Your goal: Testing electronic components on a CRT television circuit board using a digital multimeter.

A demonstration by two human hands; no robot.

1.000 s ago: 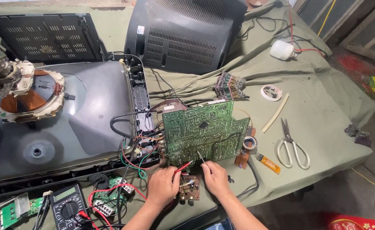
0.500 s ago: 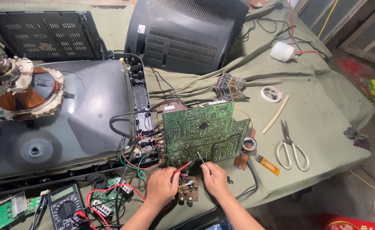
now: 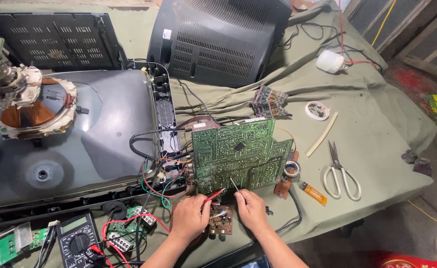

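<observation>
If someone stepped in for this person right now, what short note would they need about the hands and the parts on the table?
Left hand: holds the red probe, tip on the lower edge of the green circuit board.
Right hand: holds the black probe, tip also on that edge.
Small brown board lies between the hands.
Multimeter sits at front left, with red leads running from it.
Tube lies face down on the left; scissors and lighter on the right.
Done: board exposed, solder side up, probes placed.
Left: meter reading cannot be made out.
</observation>
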